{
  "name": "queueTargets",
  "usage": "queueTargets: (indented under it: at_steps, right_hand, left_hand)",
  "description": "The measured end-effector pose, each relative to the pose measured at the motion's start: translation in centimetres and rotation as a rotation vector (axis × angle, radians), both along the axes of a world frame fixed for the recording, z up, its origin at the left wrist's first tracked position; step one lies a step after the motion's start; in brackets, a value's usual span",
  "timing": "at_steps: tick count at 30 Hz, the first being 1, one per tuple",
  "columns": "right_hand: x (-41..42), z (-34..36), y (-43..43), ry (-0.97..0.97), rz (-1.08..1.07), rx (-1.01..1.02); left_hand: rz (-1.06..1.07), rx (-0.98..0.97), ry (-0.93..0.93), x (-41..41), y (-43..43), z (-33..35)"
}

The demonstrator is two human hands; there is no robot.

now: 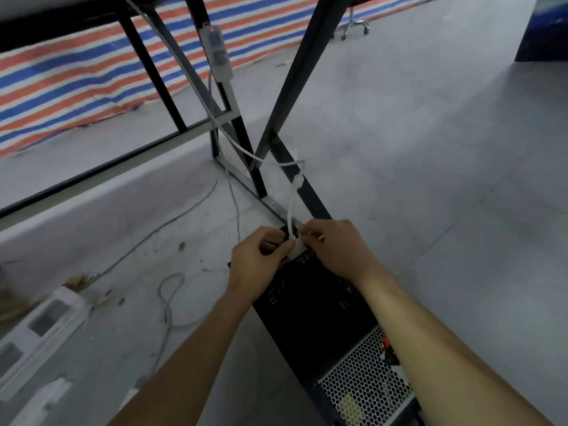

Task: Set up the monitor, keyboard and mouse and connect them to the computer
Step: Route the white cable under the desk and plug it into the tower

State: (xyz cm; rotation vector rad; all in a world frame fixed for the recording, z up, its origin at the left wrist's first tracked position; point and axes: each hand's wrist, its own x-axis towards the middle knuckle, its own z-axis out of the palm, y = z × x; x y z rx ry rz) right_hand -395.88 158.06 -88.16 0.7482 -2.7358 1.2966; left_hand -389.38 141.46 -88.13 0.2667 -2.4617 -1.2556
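Left hand (258,256) and right hand (335,244) pinch the white connector (297,249) at the twelve-o'clock end of the computer (313,309), apparently to seat it squarely.

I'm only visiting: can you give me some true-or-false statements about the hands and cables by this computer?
1. The left hand and the right hand both pinch the white connector at the back of the black computer case. True.
2. The white cable climbs from the connector towards the table frame. True.
3. The power strip hanging on the table frame shows a green light. False: its light is red.
4. The computer case stands on the table. False: it is on the floor.
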Motion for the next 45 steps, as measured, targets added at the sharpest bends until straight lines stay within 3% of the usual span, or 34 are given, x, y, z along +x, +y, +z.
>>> queueTargets:
  at_steps: [4,8,14,18,22,29,34,39,45]
  right_hand:
    - [0.2,0.1,-1.1,0.054,-0.021,0.136]
    - [0.3,0.0,-1.1,0.07,0.028,0.113]
    - [0.2,-0.6,-1.3,0.138,-0.036,0.227]
    - [0.0,0.0,-1.3,0.098,-0.098,0.255]
    - [0.4,-0.2,-0.8,0.061,-0.021,0.152]
    - [0.6,0.5,0.1,-0.07,-0.078,0.089]
    - [1.0,0.3,-0.1,-0.28,-0.01,-0.156]
    - [1.1,-0.2,-0.2,-0.172,-0.143,-0.172]
    - [1.2,-1.3,-0.7,-0.17,-0.031,-0.275]
  left_hand:
    - [0.027,0.045,-0.015,-0.4,0.4,-0.2]
    - [0.016,0.11,-0.048,-0.4,0.0,-0.1]
    - [-0.033,-0.053,-0.049,0.1,-0.7,-0.4]
    - [0.036,0.002,-0.029,0.4,-1.0,0.1]
    - [0.075,0.017,-0.073,-0.1,-0.7,0.4]
    - [-0.005,-0.198,-0.085,-0.1,-2.1,-0.3]
    - [0.023,-0.105,-0.027,0.3,-1.5,0.2]
    - [0.064,-0.006,-0.05,-0.6,0.2,0.2]
    - [0.033,-0.009,0.011,-0.5,0.4,-0.2]
